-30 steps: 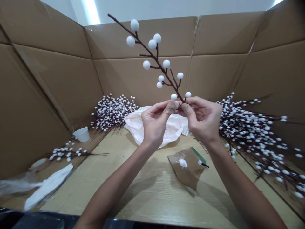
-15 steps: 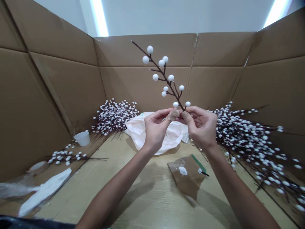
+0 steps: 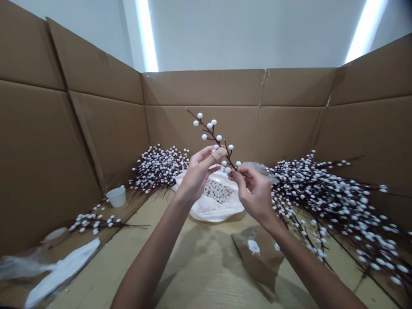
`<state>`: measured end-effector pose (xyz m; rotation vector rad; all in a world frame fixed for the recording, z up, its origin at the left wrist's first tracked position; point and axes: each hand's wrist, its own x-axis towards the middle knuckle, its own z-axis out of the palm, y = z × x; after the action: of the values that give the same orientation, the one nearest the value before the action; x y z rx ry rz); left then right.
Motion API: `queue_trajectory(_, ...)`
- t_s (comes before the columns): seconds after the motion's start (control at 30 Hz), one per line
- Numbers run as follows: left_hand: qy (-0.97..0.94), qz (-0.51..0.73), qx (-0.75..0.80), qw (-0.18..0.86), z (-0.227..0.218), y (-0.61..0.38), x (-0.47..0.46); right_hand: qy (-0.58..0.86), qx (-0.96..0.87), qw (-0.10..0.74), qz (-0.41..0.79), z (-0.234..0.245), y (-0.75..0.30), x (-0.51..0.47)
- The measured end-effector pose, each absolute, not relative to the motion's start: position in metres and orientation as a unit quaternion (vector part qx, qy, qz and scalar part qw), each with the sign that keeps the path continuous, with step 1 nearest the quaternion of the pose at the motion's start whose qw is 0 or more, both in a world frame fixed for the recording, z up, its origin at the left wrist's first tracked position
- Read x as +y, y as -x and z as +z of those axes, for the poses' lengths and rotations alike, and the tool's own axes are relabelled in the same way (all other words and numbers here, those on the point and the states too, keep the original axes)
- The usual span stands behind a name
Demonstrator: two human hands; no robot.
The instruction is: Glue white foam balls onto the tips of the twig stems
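An artificial berry branch (image 3: 219,137) with white balls on brown twigs is held up in front of me, slanting to the upper left. My right hand (image 3: 257,193) pinches the lower end of its stem between thumb and fingers. Higher up, my left hand (image 3: 198,176) is closed at the middle of the branch, thumb and fingers by a white ball. Beige tape or coating covers the left thumb tip. Beneath the hands lies a white plastic bag (image 3: 212,213), open at the top, with many small whitish balls (image 3: 219,192) inside.
Piles of berry branches stand at left (image 3: 157,169) and right (image 3: 325,189). A folded cardboard piece (image 3: 260,266) with white smears lies in front. At left are a white cup (image 3: 116,197), a tape roll (image 3: 56,237) and a white plastic wrap (image 3: 64,268). Cardboard walls (image 3: 202,88) enclose the table.
The branch and both hands have come lower. My left hand has shifted from the stem's bottom up to its middle, while the right stays at the lower end. The view has tilted up.
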<state>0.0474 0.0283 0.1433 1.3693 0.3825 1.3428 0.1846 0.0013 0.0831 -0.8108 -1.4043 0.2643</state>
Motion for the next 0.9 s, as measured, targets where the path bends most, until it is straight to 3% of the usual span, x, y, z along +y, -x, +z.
queue_trajectory(0.17, -0.519, 0.589, 0.162, 0.598, 0.142, -0.057, 0.019, 0.372, -0.656, 0.656, 0.029, 0.078, -0.177, -0.004)
queue_trajectory(0.47, -0.517, 0.625, 0.158, 0.563, 0.144, -0.057, 0.018, 0.366, -0.671, 0.644, -0.014, 0.082, -0.175, -0.009)
queue_trajectory(0.77, -0.595, 0.657, 0.197, 0.419, 0.151, -0.041, 0.025, 0.380, -0.731, 0.493, 0.279, 0.084, -0.215, 0.021)
queue_trajectory(0.9, -0.633, 0.623, 0.197, 0.415, 0.153, -0.034, 0.025, 0.479, -0.767, 0.360, 0.228, 0.056, -0.209, 0.059)
